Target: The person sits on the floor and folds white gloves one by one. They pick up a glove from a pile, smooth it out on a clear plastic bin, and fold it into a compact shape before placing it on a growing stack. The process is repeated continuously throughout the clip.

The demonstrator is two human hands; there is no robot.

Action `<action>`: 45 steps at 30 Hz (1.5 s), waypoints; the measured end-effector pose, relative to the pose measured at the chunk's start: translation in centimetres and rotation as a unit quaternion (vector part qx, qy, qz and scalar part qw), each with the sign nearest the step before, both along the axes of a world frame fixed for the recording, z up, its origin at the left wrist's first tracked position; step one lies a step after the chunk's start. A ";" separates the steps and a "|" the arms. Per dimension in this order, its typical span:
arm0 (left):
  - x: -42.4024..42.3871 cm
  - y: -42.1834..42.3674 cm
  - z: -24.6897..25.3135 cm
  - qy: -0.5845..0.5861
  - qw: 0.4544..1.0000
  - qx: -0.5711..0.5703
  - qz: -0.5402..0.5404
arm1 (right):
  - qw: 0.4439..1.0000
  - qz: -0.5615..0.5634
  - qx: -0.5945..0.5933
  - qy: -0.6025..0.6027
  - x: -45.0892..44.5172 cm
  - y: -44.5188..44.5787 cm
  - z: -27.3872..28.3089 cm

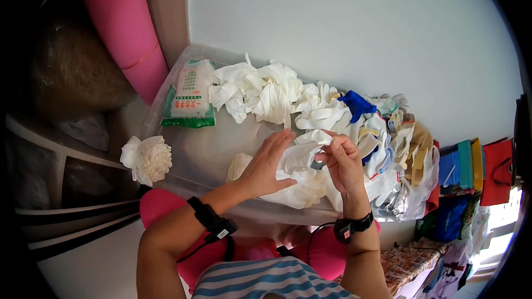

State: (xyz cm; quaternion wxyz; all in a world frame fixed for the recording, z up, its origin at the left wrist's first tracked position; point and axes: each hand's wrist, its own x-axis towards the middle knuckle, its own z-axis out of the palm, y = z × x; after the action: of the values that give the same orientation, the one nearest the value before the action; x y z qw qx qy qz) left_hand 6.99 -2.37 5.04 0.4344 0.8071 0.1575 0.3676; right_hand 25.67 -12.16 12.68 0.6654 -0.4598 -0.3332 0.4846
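My right hand (344,160) pinches the edge of a thin white disposable glove (300,154) between thumb and fingers. The glove hangs down to the left of that hand. On its other side my left hand (266,165) is spread, thumb apart from the fingers, and holds nothing that I can see. Below both hands lies a bundle of white gloves (305,193), partly hidden by my left hand. A heap of crumpled white gloves (266,91) lies at the far side of the clear plastic bin (166,170). A green and white printed packet (189,95) lies at its left end.
Mixed work gloves, some with red edging, and a blue cloth item (357,106) crowd the bin's right end. A bundled white glove roll (147,160) sits at the left rim. Beyond stand a rolled pink mat (129,37), a pale wall (353,29) and bags (496,170).
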 end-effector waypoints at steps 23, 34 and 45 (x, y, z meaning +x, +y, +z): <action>-1.7 -0.5 -0.1 -0.039 0.699 -0.606 -0.378 | 0.898 0.069 0.047 -0.431 -1.4 -2.0 -0.3; -2.5 0.2 -0.1 0.082 0.826 -0.486 -0.275 | 0.967 0.011 -0.076 -0.242 -0.9 -1.9 -2.1; -2.6 1.0 -0.5 -0.057 0.795 -0.560 -0.224 | 0.993 -0.026 -0.110 -0.046 -0.7 -1.7 -1.3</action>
State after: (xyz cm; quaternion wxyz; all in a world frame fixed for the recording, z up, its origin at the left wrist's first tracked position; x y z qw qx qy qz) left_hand 4.38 -1.38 4.53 0.8890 0.4128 0.1259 0.1533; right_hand 25.01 -13.88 11.36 0.6074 -0.5606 -0.2961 0.4787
